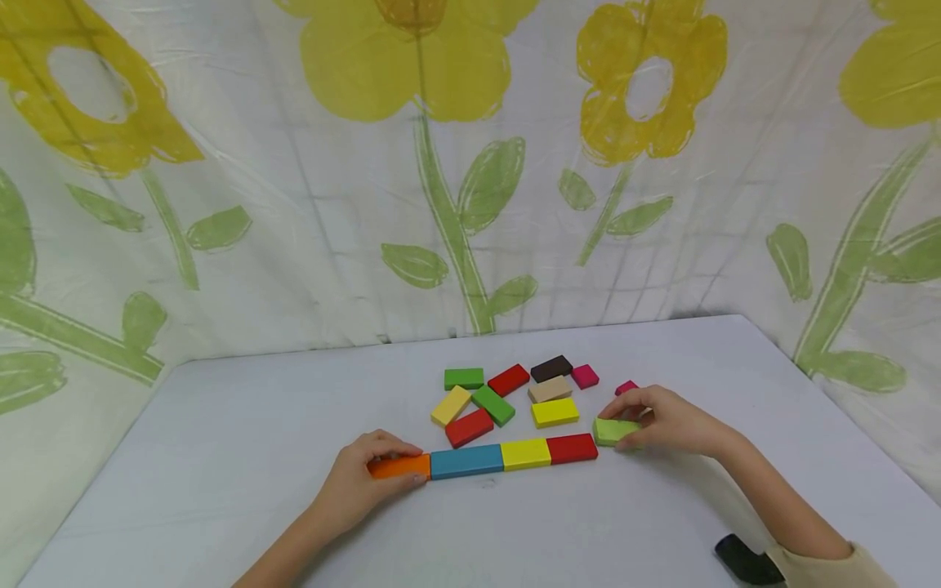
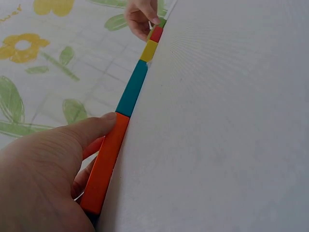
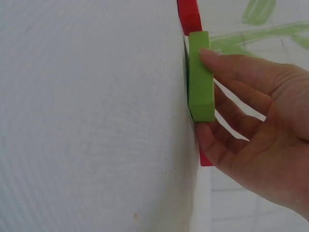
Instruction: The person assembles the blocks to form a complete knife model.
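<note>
On the white table lies a row of blocks set end to end: an orange block (image 1: 399,467), a blue block (image 1: 466,461), a yellow block (image 1: 525,454) and a red block (image 1: 573,448). My left hand (image 1: 364,476) holds the orange block at the row's left end, thumb on its near side and fingers on the far side. At the other end, my right hand (image 1: 665,420) pinches a light green block (image 1: 613,431) between thumb and fingers. A small gap parts this block from the red one, as the right wrist view also shows.
Behind the row lie several loose blocks, among them a green block (image 1: 464,378), a dark brown block (image 1: 551,368), a tan block (image 1: 550,389) and a pink block (image 1: 585,376). A black object (image 1: 746,560) sits by the right sleeve. A flowered curtain (image 1: 338,204) hangs behind.
</note>
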`<state>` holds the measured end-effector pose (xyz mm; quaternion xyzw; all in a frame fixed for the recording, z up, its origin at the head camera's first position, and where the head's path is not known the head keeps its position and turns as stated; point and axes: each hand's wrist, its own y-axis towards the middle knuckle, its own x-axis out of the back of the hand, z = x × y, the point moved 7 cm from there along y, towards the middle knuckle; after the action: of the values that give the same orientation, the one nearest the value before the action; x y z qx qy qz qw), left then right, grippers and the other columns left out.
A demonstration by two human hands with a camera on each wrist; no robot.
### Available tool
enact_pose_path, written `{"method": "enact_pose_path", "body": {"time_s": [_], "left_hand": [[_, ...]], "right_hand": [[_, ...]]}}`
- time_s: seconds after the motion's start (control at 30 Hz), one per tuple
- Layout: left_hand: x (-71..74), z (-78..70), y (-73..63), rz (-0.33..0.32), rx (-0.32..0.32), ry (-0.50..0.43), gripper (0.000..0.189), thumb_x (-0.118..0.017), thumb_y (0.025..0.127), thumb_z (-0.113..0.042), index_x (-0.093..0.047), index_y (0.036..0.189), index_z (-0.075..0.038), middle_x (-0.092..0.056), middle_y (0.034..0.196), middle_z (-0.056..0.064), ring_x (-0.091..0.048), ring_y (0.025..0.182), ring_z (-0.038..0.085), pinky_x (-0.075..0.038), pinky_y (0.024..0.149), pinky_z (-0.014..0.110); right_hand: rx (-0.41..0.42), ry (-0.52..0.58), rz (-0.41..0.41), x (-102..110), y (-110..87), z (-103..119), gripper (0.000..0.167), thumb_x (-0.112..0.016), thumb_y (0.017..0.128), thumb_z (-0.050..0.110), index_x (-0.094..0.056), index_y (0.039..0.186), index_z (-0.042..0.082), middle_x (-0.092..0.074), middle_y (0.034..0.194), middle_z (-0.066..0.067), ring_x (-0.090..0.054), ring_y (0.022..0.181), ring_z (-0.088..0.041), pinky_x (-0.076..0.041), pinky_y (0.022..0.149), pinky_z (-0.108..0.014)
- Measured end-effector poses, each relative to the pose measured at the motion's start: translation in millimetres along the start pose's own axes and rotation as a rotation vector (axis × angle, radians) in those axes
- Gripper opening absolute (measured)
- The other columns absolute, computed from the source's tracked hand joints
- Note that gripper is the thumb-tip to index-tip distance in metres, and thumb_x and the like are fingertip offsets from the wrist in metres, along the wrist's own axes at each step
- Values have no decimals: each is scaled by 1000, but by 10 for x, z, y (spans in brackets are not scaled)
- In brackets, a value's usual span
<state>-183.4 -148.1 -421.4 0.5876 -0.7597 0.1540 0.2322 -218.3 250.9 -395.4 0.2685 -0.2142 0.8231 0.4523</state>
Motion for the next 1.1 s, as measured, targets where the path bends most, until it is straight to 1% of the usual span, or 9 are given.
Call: {"method": "enact_pose_path", "body": {"time_s": [0.2,0.33,0.57,1.1], "left_hand": [[1,-8,-2,0,-2,2,23,-88,88,-27,-82,109,-21,-72,107,-5,-60,104,18,-54,86,23],[-4,1,3,-1,1,4,22,-88,88,-27,-82,109,-21,-72,107,-4,-60,104,18,-54,86,23],[-7,7,8,1,-8,9,22,-88,88,-27,-82,109,-21,-72,107,-5,-60,104,18,-54,85,23],[-8,11,7,0,4,18,22,-88,88,-27,-82,109,-22,-72,107,-5,-58,105,18,-53,85,24]], "right_hand": [[42,-8,45,-21,-17,67,33,-84,88,12,-77,119,4,-71,114,-5,-61,102,-19,-57,87,-23],[52,-12,61,-30,-36,107,32,-84,89,13,-77,119,5,-71,114,-4,-61,102,-18,-56,88,-24],[56,-17,69,-41,-44,126,32,-84,89,13,-76,120,7,-71,114,-3,-61,101,-15,-55,87,-24],[43,-38,64,-70,-39,103,32,-84,89,14,-76,120,9,-70,114,-2,-61,103,-16,-56,87,-24]]}}
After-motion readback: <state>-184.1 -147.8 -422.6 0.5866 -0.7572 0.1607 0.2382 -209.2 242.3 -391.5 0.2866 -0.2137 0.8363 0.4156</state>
